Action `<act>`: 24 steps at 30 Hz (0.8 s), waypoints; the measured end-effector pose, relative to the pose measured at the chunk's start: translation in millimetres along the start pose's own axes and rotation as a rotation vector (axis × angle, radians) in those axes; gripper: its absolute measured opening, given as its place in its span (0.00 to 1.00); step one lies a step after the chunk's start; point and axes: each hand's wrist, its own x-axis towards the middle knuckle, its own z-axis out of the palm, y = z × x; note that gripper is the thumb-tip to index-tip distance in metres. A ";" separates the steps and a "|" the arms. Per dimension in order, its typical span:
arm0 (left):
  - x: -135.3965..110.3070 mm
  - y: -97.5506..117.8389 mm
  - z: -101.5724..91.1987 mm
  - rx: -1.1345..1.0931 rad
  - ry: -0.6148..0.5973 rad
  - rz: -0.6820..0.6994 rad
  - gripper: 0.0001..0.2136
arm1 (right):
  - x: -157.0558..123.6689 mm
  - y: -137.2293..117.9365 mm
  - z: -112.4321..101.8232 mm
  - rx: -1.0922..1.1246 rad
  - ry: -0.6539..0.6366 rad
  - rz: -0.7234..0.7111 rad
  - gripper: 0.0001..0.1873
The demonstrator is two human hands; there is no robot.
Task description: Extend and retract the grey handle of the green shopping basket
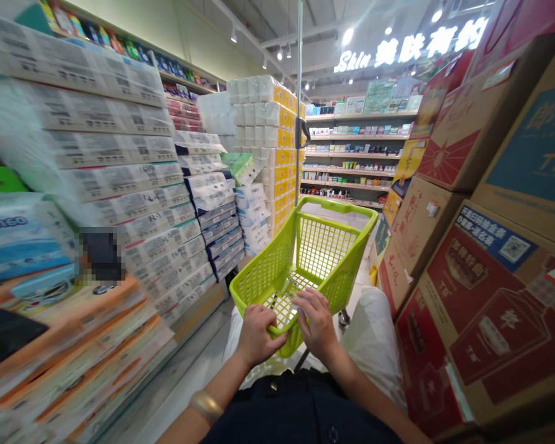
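A lime-green plastic shopping basket (266,285) with perforated walls stands in front of me, tilted in view, with a wheel showing below its right side. Its grid floor shows; I make out no goods in it. My left hand (260,333) is closed around the near rim, fingers curled over the edge. Beside it, my right hand (315,317) rests at the near right part of the rim, its fingers loosely stretched and apart over the inside of the basket. A gold bracelet (206,404) is on my left wrist.
Wrapped tissue packs (120,142) are stacked high on the left. Cardboard cartons (485,308) rise close on the right. A thin vertical pole (298,74) with a black loop grip (303,132) stands behind the basket. Stocked shelves (351,137) line the back.
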 end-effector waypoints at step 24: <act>-1.6 -2.1 3.5 -0.025 0.003 0.007 0.11 | -6.0 -11.9 -1.6 0.092 -0.138 -0.126 0.14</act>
